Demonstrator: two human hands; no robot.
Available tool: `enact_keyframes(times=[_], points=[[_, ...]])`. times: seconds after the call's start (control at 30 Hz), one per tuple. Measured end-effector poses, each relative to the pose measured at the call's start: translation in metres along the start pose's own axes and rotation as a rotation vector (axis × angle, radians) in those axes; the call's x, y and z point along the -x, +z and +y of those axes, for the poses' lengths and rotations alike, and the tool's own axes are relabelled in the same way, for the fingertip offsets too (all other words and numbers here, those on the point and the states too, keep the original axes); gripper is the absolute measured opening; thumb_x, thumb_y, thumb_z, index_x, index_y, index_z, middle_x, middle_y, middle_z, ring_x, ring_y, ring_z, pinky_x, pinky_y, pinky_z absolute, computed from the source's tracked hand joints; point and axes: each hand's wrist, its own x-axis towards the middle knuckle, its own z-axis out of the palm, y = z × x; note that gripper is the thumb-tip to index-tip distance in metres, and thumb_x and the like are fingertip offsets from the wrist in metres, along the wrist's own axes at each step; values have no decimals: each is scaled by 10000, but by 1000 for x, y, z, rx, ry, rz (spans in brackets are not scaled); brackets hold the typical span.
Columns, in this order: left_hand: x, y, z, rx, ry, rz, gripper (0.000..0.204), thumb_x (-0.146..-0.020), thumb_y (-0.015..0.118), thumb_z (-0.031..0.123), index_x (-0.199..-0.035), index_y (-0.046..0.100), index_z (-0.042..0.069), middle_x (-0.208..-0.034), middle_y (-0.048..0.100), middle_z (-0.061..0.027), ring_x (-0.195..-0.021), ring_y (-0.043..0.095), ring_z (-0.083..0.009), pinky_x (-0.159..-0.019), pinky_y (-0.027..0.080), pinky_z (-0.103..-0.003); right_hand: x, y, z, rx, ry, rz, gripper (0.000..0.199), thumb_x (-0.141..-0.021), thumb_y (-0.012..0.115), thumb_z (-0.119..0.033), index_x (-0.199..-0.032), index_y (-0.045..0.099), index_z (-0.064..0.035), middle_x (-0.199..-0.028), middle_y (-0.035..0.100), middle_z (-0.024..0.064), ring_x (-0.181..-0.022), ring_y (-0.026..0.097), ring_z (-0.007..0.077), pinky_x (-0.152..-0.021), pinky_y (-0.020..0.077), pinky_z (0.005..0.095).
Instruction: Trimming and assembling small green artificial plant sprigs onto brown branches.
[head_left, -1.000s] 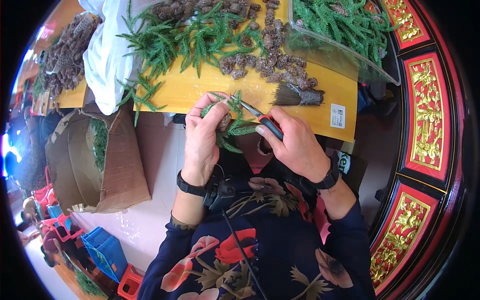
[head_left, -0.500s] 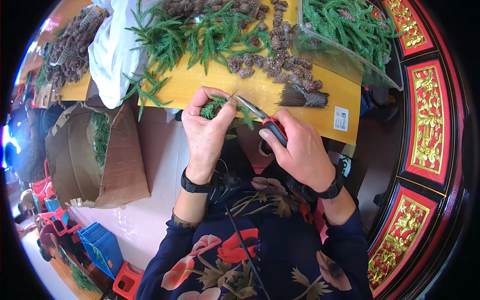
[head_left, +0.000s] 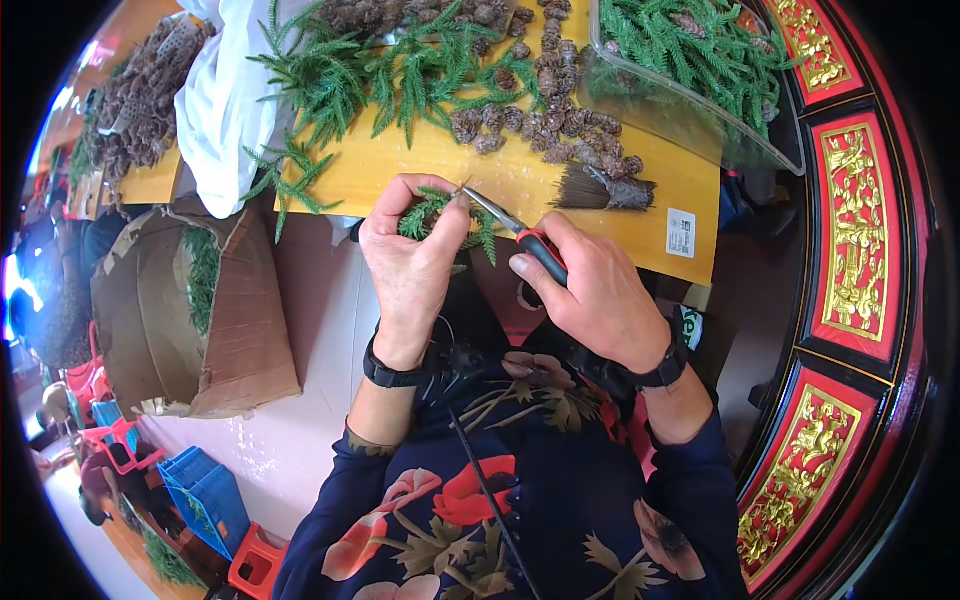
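Note:
My left hand (head_left: 408,250) pinches a green artificial pine sprig (head_left: 428,212) just off the table's near edge; part of the sprig hangs out past the thumb. A thin brownish tip pokes up between thumb and forefinger. My right hand (head_left: 600,285) is wrapped round long-nose pliers (head_left: 515,228) with red and black handles. Their jaws reach the thin tip beside my left thumb; whether they grip it is too small to tell. Beyond lie a bundle of dark thin wires (head_left: 605,187) and several brown pine cones (head_left: 570,125).
Green sprigs (head_left: 330,80) cover the far left of the yellow table (head_left: 400,165). A clear bin (head_left: 690,125) of greenery stands far right. A torn cardboard box (head_left: 250,320) is left on the floor, near a blue crate (head_left: 205,500) and red stool (head_left: 257,562). Red-gold carved panels (head_left: 855,240) line the right.
The pliers and my right hand have shifted slightly left, bringing the jaws closer to the thin tip above my left thumb. My left hand keeps its pinch on the sprig.

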Motion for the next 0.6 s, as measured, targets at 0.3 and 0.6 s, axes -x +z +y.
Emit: enact_keyframes(times=[0.3,0.6], points=[[2,0,0,-27,5,-10,79,-820,700,9,-881,651,18,-740,588,62,-648,494,0,-580,395,-164,-3,4,3,-44,-18,13,289,-925,631,-274,-948,533,-3,-728,594,212,-735,585,430,-644,434,461],[2,0,-2,94,-88,-26,82,-829,695,9,-905,666,15,-761,601,54,-667,521,-7,-605,423,-164,-4,1,4,-192,16,-84,301,-927,639,-274,-921,531,7,-726,593,199,-714,577,410,-642,438,435]])
